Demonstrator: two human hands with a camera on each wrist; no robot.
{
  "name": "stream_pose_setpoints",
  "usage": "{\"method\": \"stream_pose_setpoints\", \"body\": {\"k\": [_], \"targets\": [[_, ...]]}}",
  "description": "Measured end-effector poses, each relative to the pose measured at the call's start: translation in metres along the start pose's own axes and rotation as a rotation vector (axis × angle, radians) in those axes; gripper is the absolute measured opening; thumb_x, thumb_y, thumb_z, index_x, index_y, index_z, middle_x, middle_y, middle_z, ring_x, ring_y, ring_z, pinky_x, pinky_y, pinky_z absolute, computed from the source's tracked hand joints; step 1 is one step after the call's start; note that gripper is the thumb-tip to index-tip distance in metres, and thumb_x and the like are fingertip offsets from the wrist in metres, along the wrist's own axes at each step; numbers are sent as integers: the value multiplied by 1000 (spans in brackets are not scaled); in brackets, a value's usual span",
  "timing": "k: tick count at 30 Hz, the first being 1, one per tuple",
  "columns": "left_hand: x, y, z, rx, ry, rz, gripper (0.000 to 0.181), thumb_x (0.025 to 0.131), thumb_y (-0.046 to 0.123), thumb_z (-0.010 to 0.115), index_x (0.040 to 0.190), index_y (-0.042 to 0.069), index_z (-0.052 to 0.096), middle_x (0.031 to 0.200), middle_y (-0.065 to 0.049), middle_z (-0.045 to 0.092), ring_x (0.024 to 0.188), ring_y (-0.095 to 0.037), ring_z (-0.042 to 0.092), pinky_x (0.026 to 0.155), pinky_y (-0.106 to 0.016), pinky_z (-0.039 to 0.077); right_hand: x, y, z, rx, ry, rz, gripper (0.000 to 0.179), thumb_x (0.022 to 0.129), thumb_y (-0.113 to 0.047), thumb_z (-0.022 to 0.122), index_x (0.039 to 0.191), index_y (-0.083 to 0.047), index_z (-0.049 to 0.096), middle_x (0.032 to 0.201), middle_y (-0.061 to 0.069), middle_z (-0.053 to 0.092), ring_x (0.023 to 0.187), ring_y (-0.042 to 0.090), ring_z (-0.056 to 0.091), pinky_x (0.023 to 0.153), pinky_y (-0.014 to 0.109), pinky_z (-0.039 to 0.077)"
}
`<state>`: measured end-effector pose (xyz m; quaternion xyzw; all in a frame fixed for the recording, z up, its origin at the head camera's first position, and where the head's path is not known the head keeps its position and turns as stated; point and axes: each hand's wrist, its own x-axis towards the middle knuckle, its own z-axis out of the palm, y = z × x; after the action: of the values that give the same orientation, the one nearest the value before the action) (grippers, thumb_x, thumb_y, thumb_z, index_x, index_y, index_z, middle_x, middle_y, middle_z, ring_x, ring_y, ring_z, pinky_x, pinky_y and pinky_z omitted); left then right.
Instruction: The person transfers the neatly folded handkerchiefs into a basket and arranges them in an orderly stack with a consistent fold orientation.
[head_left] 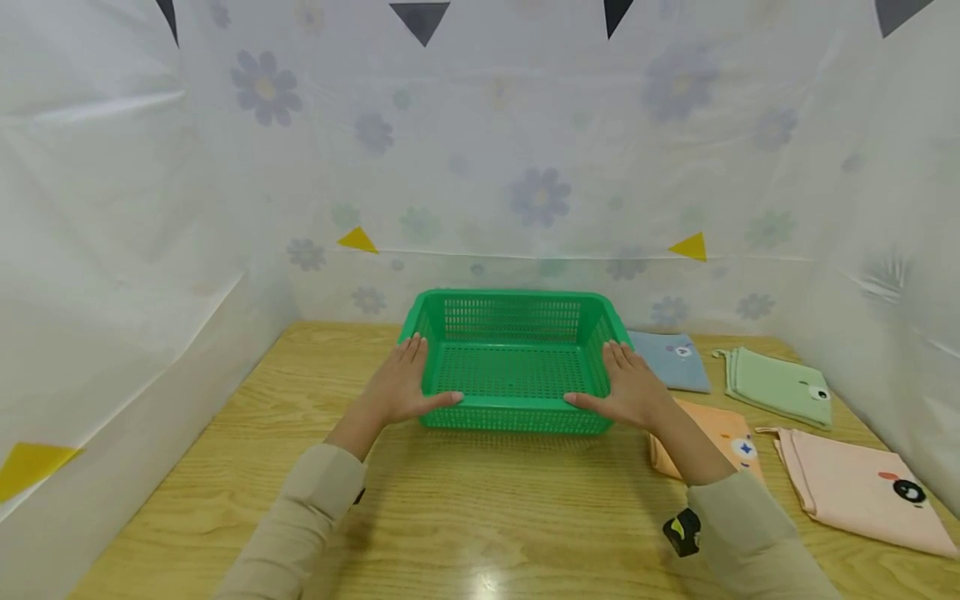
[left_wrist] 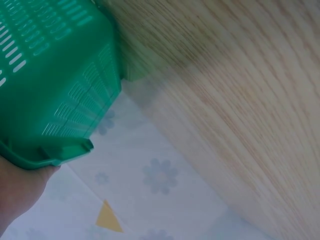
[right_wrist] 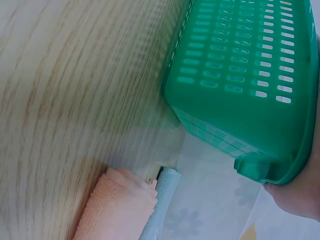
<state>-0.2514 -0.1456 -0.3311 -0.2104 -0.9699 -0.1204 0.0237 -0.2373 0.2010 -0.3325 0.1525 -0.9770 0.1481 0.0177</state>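
Basket (head_left: pixel 517 402), green plastic, one: on the table (head_left: pixel 465 500), between my hands. Left hand (head_left: pixel 401 387), right hand (head_left: pixel 633 387): fingers straight along the side rims, thumbs stretched onto the near rim, nothing pinched. Risks: uneven pressure could skew or slip it, neither hand being wrapped round; a rightward slide could rumple the blue cloth (head_left: pixel 667 362); my right forearm could drag the orange cloth (head_left: pixel 723 429).

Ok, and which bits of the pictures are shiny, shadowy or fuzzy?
Head view: a bright glare spot on the table at the bottom edge, probably reflected light; left wrist view: a soft, dark shadow on the table beside the green basket; right wrist view: the flowered sheet behind looks pale and fuzzy.
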Motion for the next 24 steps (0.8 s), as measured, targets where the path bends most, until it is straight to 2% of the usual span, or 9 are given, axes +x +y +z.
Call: {"method": "stream_pose_setpoints", "body": {"k": [5, 24], "targets": [[-1, 1, 1, -7, -2, -5, 109, 81, 74, 43, 147, -6, 9, 154, -24, 8, 144, -36, 7, 118, -46, 9, -1, 0, 1, -6, 6, 1, 109, 81, -68, 49, 144, 13, 13, 151, 31, 10, 139, 47, 9, 113, 58, 11], [-6, 1, 4, 2, 21, 8, 117, 76, 84, 33, 146, -6, 11, 154, -25, 9, 143, -37, 9, 118, -48, 12, -7, 1, 4, -19, 14, -4, 109, 81, -69, 49, 144, 13, 14, 151, 31, 11, 139, 47, 10, 114, 57, 11]]}}
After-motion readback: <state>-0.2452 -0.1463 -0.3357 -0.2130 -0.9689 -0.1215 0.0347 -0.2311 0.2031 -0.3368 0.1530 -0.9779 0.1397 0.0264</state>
